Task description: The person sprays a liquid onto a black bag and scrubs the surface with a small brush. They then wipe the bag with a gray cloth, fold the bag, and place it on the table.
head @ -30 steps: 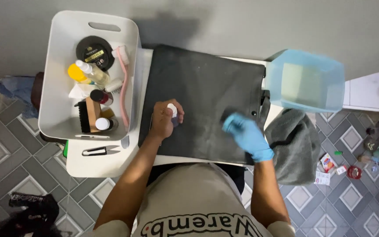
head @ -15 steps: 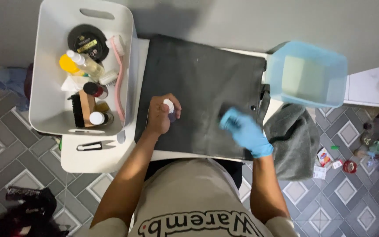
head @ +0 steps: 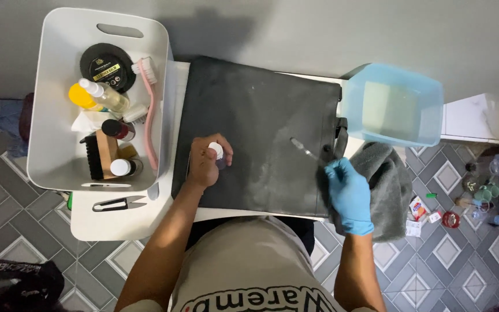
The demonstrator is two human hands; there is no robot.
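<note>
A black leather bag point(head: 261, 110) lies flat on a white table point(head: 116, 226). Above the bag's left half, my bare left hand point(head: 203, 169) grips a small bottle with a white cap point(head: 217, 151). My right hand point(head: 349, 193) wears a blue glove and sits at the bag's right edge, its fingers curled over that edge beside the strap. A thin clear object point(head: 304, 148) lies on the bag just above the glove. There is a pale wet smear on the leather between my hands.
At the left stands a white basket point(head: 44, 115) holding brushes, a round black tin, a spray bottle and small jars. Black snips point(head: 116, 203) lie below it. A pale blue tub point(head: 434, 112) stands at the right, with a grey cloth point(head: 394, 185) below it. Tiled floor surrounds the table.
My gloved right hand slid from the bag's middle to its right edge. My left hand stayed put with the bottle. The view shifted slightly.
</note>
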